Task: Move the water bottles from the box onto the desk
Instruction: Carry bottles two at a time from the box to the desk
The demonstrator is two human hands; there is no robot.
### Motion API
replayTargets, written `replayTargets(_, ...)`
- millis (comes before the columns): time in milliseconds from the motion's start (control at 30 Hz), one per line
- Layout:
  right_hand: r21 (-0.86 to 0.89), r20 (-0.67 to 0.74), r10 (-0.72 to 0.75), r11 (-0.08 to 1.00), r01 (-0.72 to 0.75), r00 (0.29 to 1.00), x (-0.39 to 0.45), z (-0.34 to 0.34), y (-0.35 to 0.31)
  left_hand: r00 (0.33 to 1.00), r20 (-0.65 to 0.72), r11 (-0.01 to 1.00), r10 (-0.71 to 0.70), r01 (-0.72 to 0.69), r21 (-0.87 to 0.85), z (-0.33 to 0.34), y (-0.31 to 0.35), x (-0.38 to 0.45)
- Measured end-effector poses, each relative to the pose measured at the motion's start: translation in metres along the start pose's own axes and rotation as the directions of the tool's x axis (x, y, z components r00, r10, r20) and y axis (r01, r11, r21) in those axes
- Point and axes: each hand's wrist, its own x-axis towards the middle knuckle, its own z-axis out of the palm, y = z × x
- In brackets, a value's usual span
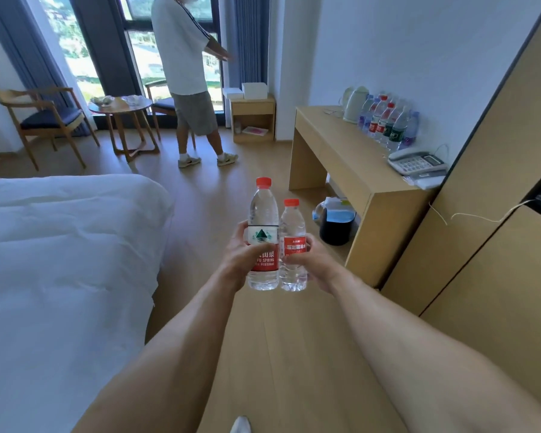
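Observation:
My left hand [242, 256] grips a tall clear water bottle [262, 214] with a red cap and a red-and-white label. My right hand [314, 264] grips a shorter clear bottle [292, 225] with a red cap and a red label. Both bottles are upright, side by side and touching, held out above the wooden floor. The wooden desk [341, 151] stands ahead on the right against the wall. Several water bottles [388, 123] stand grouped on its back edge. No box is in view.
On the desk are a pale kettle [355, 104] and a telephone [417, 162]. A black bin [336, 228] sits under the desk. A white bed [60, 260] fills the left. A person [188, 73] stands by the window, near a round table [122, 106], chair [41, 120] and low cabinet [253, 117].

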Motion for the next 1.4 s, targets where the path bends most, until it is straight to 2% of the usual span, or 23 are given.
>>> replayTargets(200,-0.009,-0.105,0.003,1.0,-0.004,0.995,0.104,0.002,-0.04,0.996,0.085,0.999,-0.01,0.007,0.04,-0.02,0.036,0.116)
replayTargets(467,0.009,-0.177,0.004,1.0,-0.002,0.984,0.205,-0.016,-0.066,0.977,0.21,0.997,-0.032,0.018,0.069,-0.024,0.053,0.236)
replayTargets(733,0.011,-0.144,-0.033,0.999,0.035,0.989,0.325,-0.038,-0.086,0.988,0.155,0.997,-0.019,0.007,0.081,-0.02,0.066,0.352)
replayTargets(1067,0.037,0.028,-0.057,0.998,0.056,0.998,0.504,-0.096,-0.124,0.996,0.08,0.991,-0.046,0.036,0.131,0.009,0.098,0.534)
replayTargets(1400,0.096,-0.08,-0.015,0.995,0.023,0.997,0.603,-0.167,-0.143,0.986,0.145,0.99,-0.081,0.063,0.127,0.068,0.103,0.663)
